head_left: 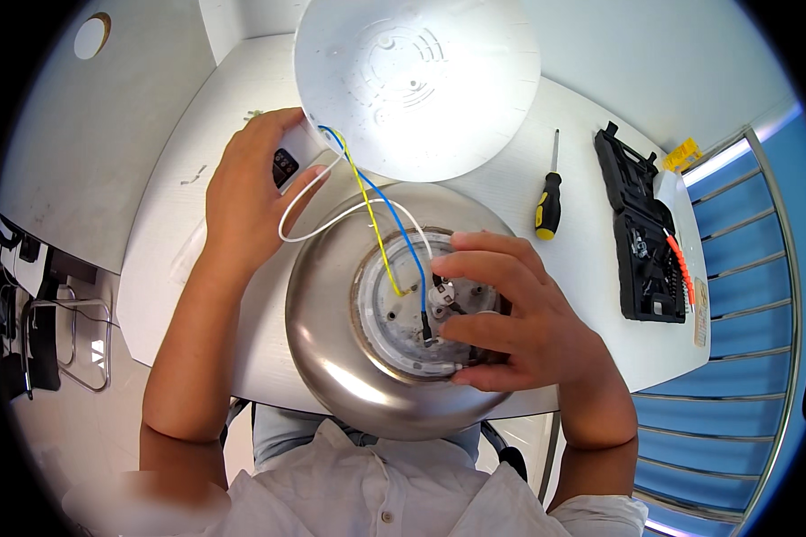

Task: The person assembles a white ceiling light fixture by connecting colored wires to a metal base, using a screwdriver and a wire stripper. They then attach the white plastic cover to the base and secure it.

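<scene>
I have room to steer along the table (pixel 587 170) between screwdriver (pixel 548 201) and black case (pixel 627 273), but wires (pixel 415 255) strung from white cover (pixel 416 125) to metal body (pixel 327 331) bar the middle

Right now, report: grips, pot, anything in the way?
Left grip at shell's edge. Right grip spread over pot. Pot wired-end up. Wires strung from shell across the pot's wired end, between the grips.

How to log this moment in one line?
left hand: at white cover | right hand: at metal vessel | blue wire: linking cover, vessel | screwdriver: on table
</scene>
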Available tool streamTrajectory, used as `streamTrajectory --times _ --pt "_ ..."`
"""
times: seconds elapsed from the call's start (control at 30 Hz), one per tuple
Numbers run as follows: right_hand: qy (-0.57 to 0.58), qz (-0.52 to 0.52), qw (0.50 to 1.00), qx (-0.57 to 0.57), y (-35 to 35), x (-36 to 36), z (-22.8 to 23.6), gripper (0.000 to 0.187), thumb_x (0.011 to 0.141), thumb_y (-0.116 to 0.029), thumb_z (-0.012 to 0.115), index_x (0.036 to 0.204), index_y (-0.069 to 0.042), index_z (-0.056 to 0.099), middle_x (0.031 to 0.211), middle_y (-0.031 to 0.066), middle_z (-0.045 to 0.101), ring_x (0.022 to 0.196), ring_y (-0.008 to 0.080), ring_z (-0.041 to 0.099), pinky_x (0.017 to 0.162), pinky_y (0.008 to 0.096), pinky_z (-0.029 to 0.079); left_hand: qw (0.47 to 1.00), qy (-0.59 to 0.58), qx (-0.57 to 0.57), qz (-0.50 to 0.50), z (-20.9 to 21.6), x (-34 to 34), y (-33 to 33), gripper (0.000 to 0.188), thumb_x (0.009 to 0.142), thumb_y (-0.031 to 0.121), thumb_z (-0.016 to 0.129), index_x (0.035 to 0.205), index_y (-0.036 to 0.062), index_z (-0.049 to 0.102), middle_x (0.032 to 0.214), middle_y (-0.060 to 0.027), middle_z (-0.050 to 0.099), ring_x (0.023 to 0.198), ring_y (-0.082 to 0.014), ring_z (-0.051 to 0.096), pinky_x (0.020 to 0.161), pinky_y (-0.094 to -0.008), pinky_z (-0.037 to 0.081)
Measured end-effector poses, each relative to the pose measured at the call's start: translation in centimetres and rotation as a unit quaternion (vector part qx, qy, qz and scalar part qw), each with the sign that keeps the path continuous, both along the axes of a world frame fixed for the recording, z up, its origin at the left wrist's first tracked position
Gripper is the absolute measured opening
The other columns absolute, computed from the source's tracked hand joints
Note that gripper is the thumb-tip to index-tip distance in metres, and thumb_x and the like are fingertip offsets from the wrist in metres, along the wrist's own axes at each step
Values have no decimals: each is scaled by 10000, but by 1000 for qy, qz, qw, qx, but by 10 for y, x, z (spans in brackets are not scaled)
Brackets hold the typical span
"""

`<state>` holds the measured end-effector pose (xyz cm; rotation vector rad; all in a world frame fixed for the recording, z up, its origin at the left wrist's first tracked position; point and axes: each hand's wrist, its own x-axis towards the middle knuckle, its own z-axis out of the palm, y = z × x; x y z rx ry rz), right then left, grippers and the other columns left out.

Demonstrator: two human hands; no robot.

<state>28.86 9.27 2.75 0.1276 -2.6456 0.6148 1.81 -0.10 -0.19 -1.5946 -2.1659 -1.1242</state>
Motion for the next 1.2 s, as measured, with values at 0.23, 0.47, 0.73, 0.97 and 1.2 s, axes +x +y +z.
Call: streamTrajectory --times 0.23,0.47,0.73,0.97,1.2 --pt "56 4 998 -14 6 1 3 408 764 -482 695 924 -108 663 1311 153 495 1221 364 430 967 487 392 1000 10 -1 3 -1 -1 0 486 769 222 728 1201 76 556 1173 -100 598 1079 -301 553 911 -387 446" --pt "34 -10 999 6 6 -1 -1 492 794 -564 622 963 -104 663 1326 158 480 1214 373 428 984 486 369 1000 11 -6 5 1 1 -1 484 774 231 725 1200 77 554 1175 -98 596 1079 -298 554 917 -383 445" --pt "-3 -27 998 53 3 -1 2 499 806 -577 601 960 -105 659 1336 150 473 1213 366 434 997 479 360 1000 18 5 1 -1 0 0 480 772 220 722 1199 78 554 1168 -99 597 1074 -299 554 914 -385 445" --pt "25 -1 1000 -10 10 -7 -3 593 784 -581 631 1066 -60 638 1313 178 494 1187 382 463 987 466 371 1000 9 1 -2 -1 -3 -3 479 779 214 710 1208 73 552 1194 -113 584 1081 -314 551 916 -387 443" --pt "2 -34 999 -4 5 -5 -7 502 742 -458 698 1033 -53 646 1278 189 526 1190 389 469 997 481 361 1000 -4 2 -1 -4 -2 -2 464 794 250 707 1205 103 551 1174 -77 592 1065 -290 557 901 -376 448"
